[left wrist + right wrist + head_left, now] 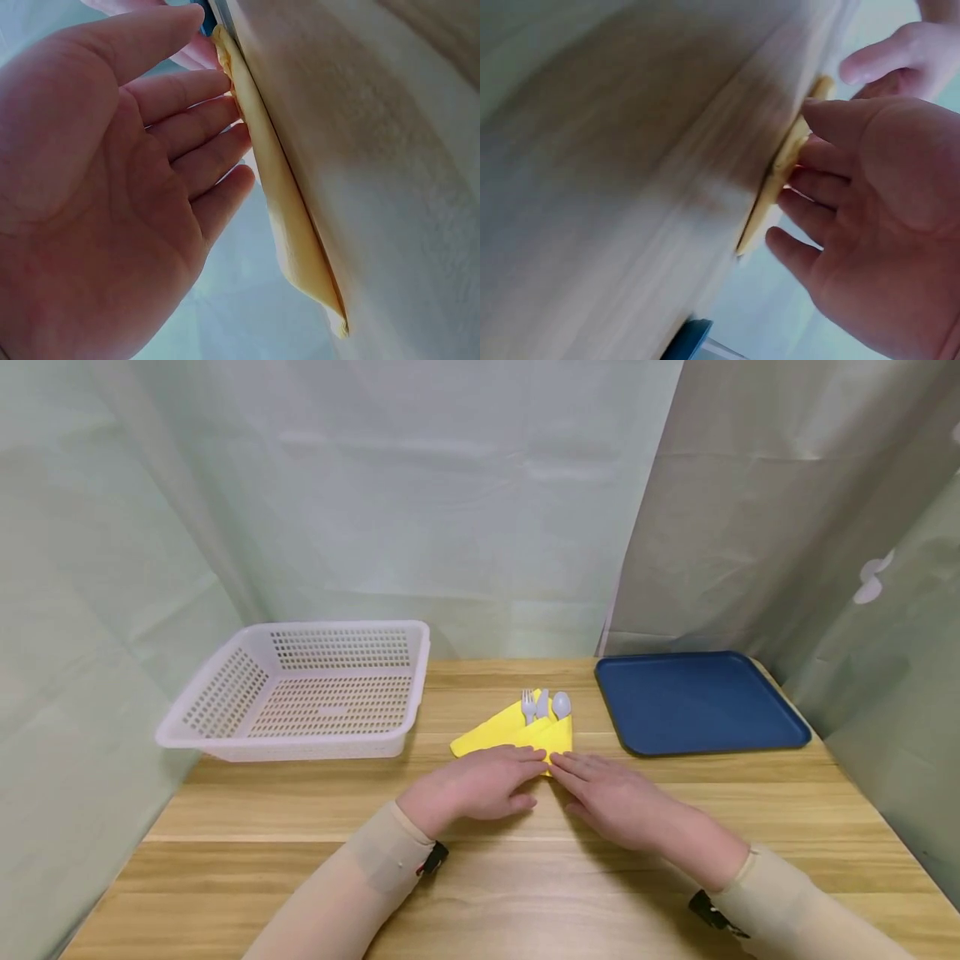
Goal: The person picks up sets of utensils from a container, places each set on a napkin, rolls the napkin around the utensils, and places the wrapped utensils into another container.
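A folded yellow napkin (487,733) lies on the wooden table between both hands. From its top edge poke the heads of a plastic fork (528,703), a knife (542,704) and a spoon (561,704); their handles are hidden in the folds. With fingers extended, the left hand (487,783) touches the napkin's near part. The right hand (611,797) meets it from the other side, its fingertips on the cloth close to the left ones. In the left wrist view, the fingertips rest along the napkin (274,195); the right wrist view shows the napkin (776,180) under the right fingers.
To the left stands a white perforated plastic basket (300,748). A blue tray (705,702) lies at the back right of the wooden table (510,893). Grey-green sheeting (450,510) hangs behind and at both sides.
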Action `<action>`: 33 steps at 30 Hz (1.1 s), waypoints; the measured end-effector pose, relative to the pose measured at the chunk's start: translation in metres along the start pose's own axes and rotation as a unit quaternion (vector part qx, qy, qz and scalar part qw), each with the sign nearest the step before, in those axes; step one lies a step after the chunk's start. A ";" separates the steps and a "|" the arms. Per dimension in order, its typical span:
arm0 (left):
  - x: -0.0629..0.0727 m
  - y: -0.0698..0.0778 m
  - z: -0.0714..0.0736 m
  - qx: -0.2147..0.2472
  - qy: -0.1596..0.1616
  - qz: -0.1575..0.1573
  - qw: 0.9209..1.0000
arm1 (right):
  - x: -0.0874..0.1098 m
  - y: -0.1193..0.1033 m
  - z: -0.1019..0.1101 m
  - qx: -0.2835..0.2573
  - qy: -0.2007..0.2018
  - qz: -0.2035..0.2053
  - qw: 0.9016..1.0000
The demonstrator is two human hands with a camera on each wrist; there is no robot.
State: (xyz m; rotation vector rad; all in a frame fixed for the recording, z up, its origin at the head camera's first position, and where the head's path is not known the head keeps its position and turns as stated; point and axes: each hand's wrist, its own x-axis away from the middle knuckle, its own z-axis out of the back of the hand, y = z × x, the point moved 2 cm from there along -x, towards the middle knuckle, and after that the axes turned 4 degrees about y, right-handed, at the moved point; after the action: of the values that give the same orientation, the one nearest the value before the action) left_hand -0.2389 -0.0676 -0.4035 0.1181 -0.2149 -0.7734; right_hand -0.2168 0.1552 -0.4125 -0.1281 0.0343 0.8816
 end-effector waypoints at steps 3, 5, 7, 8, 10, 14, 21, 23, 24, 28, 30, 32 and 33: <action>-0.001 -0.001 0.000 -0.004 0.002 -0.004 1.000 | 0.001 -0.002 0.000 -0.006 -0.003 -0.008 1.000; 0.000 -0.001 0.000 -0.007 0.001 -0.005 1.000 | 0.000 -0.003 0.000 -0.012 -0.005 -0.014 1.000; 0.000 -0.001 0.000 -0.011 -0.002 -0.003 1.000 | -0.001 -0.005 -0.001 -0.008 -0.004 -0.015 1.000; 0.001 -0.001 0.001 -0.014 -0.003 -0.002 1.000 | -0.001 -0.006 -0.001 -0.007 -0.005 -0.018 1.000; 0.002 -0.002 0.003 -0.023 -0.003 0.002 1.000 | -0.001 -0.008 -0.001 -0.001 -0.007 -0.021 1.000; 0.003 -0.003 0.005 -0.029 -0.002 0.012 1.000 | -0.001 -0.010 0.000 0.003 -0.009 -0.030 1.000; 0.002 -0.006 0.006 -0.007 0.004 0.011 1.000 | -0.001 -0.011 0.004 -0.006 -0.005 -0.035 0.999; 0.003 -0.009 0.007 -0.010 0.015 0.015 1.000 | -0.001 -0.011 0.004 -0.005 -0.003 -0.036 0.999; 0.003 -0.011 0.007 -0.010 0.021 0.017 1.000 | -0.002 -0.011 0.004 -0.004 -0.001 -0.036 0.999; 0.005 -0.020 0.007 -0.017 0.055 0.026 0.998 | -0.003 -0.012 0.005 0.003 0.001 -0.035 0.999; 0.006 -0.025 0.007 -0.016 0.072 0.034 0.997 | -0.004 -0.012 0.005 0.007 0.002 -0.033 0.999; 0.007 -0.028 0.008 -0.018 0.089 0.044 0.995 | -0.004 -0.011 0.005 0.011 0.004 -0.032 0.999; 0.008 -0.029 0.008 -0.018 0.095 0.050 0.994 | -0.004 -0.011 0.005 0.013 0.005 -0.031 0.999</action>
State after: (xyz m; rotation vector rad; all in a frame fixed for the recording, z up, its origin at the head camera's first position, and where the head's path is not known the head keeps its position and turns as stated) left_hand -0.2552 -0.0941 -0.4003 0.1452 -0.0261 -0.6608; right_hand -0.2112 0.1457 -0.4065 -0.1092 0.0513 0.8174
